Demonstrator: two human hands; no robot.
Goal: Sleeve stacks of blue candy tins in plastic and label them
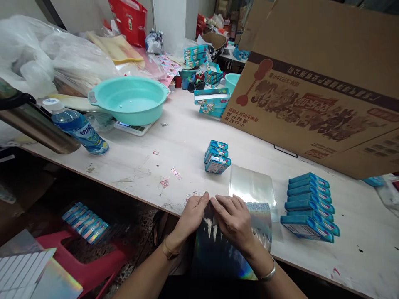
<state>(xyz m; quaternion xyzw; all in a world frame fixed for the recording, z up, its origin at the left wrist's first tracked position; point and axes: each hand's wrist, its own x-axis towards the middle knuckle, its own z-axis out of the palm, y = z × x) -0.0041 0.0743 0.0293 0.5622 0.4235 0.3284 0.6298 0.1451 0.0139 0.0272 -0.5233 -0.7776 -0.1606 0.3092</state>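
A shiny silver holographic sheet [229, 255] hangs over the table's front edge, below my hands. My left hand [193, 211] is closed, thumb and forefinger pinched at the sheet's upper left corner. Bent over that same corner is my right hand [234, 218], its fingertips almost touching the left thumb; whatever they pinch is too small to make out. Beyond the hands lies a clear plastic sheet [252, 182]. A small group of blue packs [217, 164] stands just past it. Several more blue packs [308, 207] stand in a row to the right.
A large cardboard box [311, 95] blocks the back right. At the left are a turquoise basin [131, 99] on a white scale [134, 128], a blue-labelled bottle [79, 131] and a steel flask [40, 124]. Below stands a red stool [84, 261].
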